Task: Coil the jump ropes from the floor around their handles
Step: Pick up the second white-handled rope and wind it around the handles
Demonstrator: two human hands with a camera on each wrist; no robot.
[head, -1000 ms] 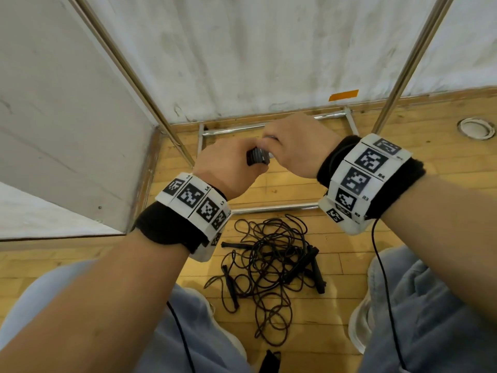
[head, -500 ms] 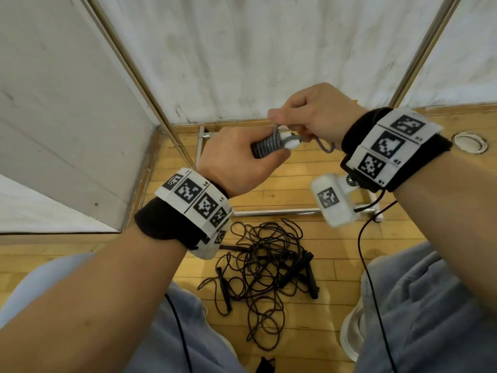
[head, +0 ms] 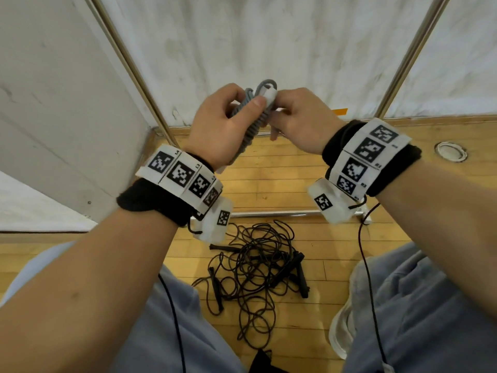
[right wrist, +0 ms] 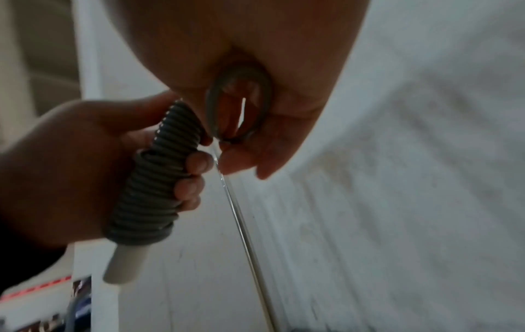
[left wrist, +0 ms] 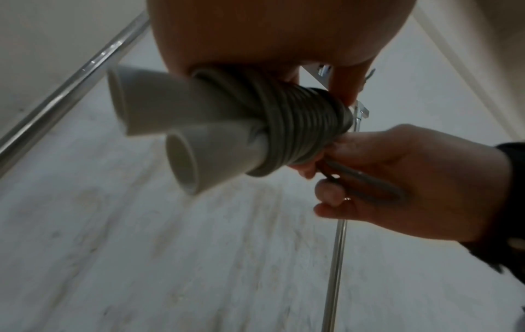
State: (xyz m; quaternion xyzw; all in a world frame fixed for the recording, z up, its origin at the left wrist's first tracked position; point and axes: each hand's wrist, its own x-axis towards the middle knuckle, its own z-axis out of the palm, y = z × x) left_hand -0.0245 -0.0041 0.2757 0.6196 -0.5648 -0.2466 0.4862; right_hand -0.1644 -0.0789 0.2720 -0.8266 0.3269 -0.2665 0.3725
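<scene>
Your left hand (head: 217, 130) grips the grey rope coiled round two white handles (left wrist: 298, 125), well above the tangled black jump ropes (head: 255, 270) on the floor; your right hand (head: 301, 122) pinches its loose loop (right wrist: 241, 107).

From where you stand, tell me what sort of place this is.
Probably a gym or sports hall: a wooden strip floor, white padded panels on metal frames, and black jump ropes tangled on the floor.

Left hand (right wrist: 71, 175) grips the coiled grey rope (right wrist: 150, 193); right hand (right wrist: 255, 107) pinches its loop (right wrist: 264, 101)
</scene>
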